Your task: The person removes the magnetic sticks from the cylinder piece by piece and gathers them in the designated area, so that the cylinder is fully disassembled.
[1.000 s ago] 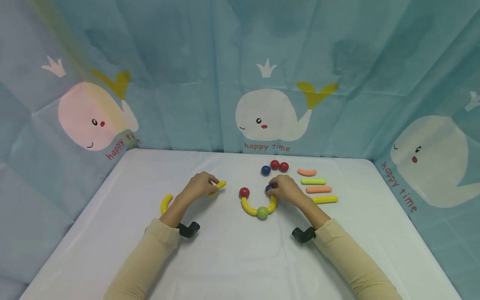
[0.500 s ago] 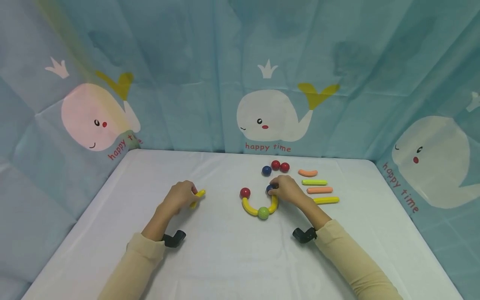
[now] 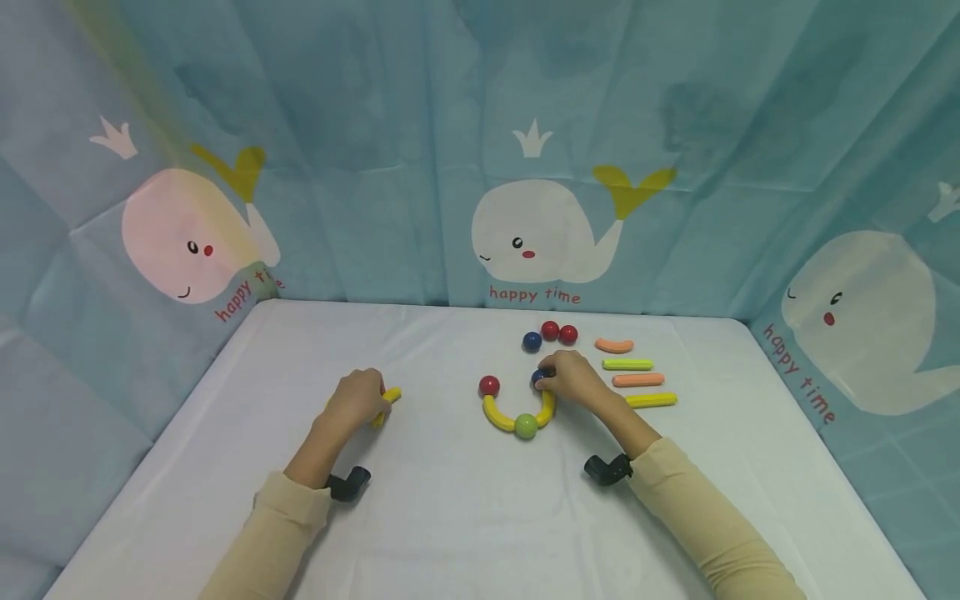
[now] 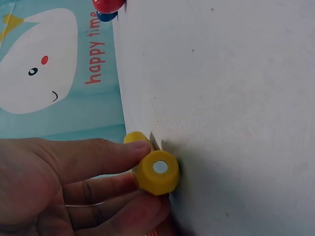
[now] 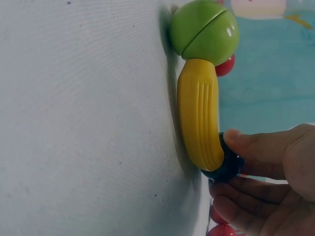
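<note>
In the head view, my left hand [image 3: 352,402] is at the left of the table, pinching a curved yellow magnetic rod [image 3: 391,395]. The left wrist view shows thumb and fingers round this yellow rod [image 4: 156,182], its silvery end disc facing the camera. My right hand [image 3: 576,379] grips a dark blue ball [image 5: 230,164] at one tip of a U-shaped chain. From that ball a curved yellow rod [image 5: 199,113] runs to a green ball [image 3: 527,426]. Another curved yellow rod [image 3: 497,414] continues to a red ball [image 3: 489,385] at the other tip.
Behind the chain sit a blue ball [image 3: 532,341] and two red balls [image 3: 550,330]. Right of my right hand lie a curved orange rod [image 3: 614,345], a lime rod [image 3: 627,364], a straight orange rod [image 3: 638,379] and a long yellow rod [image 3: 651,400]. A whale-print curtain [image 3: 375,208] hangs behind.
My left hand has moved left and toward the body with the yellow rod, now covering most of the spot where another curved yellow rod lay. My right hand stays at the blue ball.
</note>
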{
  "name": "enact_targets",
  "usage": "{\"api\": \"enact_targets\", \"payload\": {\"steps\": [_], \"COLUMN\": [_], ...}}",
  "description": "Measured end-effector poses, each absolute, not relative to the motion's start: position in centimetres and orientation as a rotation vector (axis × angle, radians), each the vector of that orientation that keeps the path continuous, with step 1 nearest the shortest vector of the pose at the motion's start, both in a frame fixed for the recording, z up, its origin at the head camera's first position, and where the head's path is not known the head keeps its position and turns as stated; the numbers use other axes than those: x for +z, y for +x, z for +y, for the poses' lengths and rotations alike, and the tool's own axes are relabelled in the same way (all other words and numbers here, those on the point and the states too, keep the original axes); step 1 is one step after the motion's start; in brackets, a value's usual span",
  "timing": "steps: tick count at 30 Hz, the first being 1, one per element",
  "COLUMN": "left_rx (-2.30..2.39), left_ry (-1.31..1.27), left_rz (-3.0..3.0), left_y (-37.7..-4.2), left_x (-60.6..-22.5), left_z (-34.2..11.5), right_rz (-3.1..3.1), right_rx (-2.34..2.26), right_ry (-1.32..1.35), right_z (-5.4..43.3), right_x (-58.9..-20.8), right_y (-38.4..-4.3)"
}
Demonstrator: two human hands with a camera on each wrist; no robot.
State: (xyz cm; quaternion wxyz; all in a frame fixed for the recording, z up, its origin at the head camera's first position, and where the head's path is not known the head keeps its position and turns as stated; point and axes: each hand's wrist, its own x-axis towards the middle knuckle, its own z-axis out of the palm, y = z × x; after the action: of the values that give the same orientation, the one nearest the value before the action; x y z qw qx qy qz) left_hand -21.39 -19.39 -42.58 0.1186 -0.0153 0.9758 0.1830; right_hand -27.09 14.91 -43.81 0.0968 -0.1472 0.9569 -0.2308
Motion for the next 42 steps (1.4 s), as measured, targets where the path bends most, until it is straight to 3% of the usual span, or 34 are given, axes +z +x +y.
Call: {"api": "enact_targets", "payload": {"steps": [31, 42], "left_rx": [0.563, 0.833], "left_ry": [-0.043, 0.101], "left_rz": [2.987, 2.885], "left_y": [-21.3, -22.1], "left_x": [-41.9, -42.0], "left_z": [-19.5, -16.8], "right_rz": [2.811, 2.807], "right_rx": [-0.699, -0.702], "right_ry": [-0.388, -0.401], "right_z": [14.8, 14.9], "right_x": [-43.8, -43.8], "right_y": [-27.1, -27.1]}}
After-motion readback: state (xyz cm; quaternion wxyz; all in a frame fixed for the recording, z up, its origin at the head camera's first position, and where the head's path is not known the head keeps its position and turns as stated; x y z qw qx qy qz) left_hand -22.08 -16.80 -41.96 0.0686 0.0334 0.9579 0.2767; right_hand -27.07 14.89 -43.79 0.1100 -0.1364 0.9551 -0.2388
